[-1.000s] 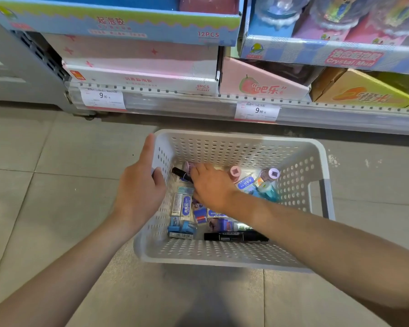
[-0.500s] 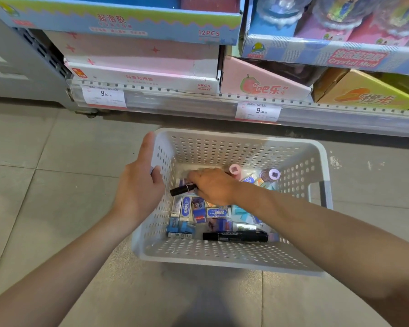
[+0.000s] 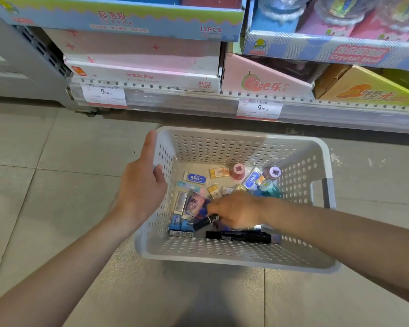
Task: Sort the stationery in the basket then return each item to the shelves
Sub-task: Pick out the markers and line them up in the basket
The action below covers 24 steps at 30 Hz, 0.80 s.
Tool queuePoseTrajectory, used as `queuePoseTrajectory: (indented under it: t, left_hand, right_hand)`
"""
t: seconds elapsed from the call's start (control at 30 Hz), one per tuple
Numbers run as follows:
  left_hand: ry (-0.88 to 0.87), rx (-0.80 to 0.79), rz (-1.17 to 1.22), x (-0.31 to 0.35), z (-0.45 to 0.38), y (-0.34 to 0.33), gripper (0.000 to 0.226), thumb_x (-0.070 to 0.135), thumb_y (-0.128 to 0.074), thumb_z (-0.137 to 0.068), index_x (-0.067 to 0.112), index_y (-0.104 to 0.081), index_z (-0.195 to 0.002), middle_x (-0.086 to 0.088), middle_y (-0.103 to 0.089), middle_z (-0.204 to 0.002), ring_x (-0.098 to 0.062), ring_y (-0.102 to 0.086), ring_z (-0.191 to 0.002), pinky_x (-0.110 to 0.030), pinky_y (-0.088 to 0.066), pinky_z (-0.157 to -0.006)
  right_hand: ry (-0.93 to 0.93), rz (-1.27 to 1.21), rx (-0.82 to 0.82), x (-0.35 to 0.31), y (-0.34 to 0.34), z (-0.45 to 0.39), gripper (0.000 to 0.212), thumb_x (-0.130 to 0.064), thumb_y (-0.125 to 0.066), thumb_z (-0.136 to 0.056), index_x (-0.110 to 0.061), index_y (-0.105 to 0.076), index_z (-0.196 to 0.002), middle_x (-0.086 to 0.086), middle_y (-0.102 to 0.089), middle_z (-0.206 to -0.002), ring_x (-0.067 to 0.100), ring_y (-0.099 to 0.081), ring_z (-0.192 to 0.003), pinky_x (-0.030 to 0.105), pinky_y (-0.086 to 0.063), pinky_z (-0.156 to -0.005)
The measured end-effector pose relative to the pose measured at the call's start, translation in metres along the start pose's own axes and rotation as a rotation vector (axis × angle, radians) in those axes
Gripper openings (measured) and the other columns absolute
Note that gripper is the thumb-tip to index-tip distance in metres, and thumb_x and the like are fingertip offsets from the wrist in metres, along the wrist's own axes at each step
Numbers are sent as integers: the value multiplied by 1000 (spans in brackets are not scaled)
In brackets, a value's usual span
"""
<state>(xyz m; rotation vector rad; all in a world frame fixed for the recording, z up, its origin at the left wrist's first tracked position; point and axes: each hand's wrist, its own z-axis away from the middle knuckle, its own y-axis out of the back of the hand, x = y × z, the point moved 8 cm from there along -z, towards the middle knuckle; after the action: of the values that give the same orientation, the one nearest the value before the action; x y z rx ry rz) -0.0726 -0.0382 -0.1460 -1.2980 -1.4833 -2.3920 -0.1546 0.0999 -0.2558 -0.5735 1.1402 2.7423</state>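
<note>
Two hands work here: your left hand (image 3: 141,192) grips the basket (image 3: 246,260) wall so it stays put, while your right hand (image 3: 236,212) pinches a black marker (image 3: 204,222) low inside, beside another marker (image 3: 239,236).

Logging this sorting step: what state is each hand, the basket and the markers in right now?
left hand: grips the basket's left rim.
right hand: inside the basket, grip closed on a small black marker.
small black marker: held, tilted.
long black marker: lying flat, untouched.
white basket: on the floor, still loaded.
</note>
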Motion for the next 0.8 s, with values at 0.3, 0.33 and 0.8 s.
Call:
queuePoseTrajectory:
  t: [0.3, 0.33, 0.8]
  left_hand:
    - [-13, 26, -4, 1, 0, 1, 69, 1, -44, -95, 23, -15, -153, 8, -39, -51, -1, -49, -43, -12, -33, -40]
    - [-11, 32, -4, 0, 0, 2, 69, 1, -44, -95, 24, -14, -153, 8, -39, -50, -3, -47, -42, -12, -33, -41]
    - [-64, 25, -41, 4, 2, 2, 66, 5, -45, -96, 22, -15, -152, -1, -55, -77, -9, -47, -46, -11, -35, -38]
  right_hand:
    - [-133, -66, 540, 9, 67, -3, 36, -21, -48, -94, -8, -46, -127, 12, -56, -117, 31, -60, -96, 32, -42, -65]
    - [-176, -36, 556, 14, 73, -9, 38, -19, -48, -94, -7, -43, -130, 13, -52, -122, 30, -57, -102, 34, -43, -69]
    - [-285, 18, 145, 26, 7, -18, 55, -17, -41, -97, -9, -21, -148, 15, -45, -138, 29, -46, -123, 34, -43, -95]
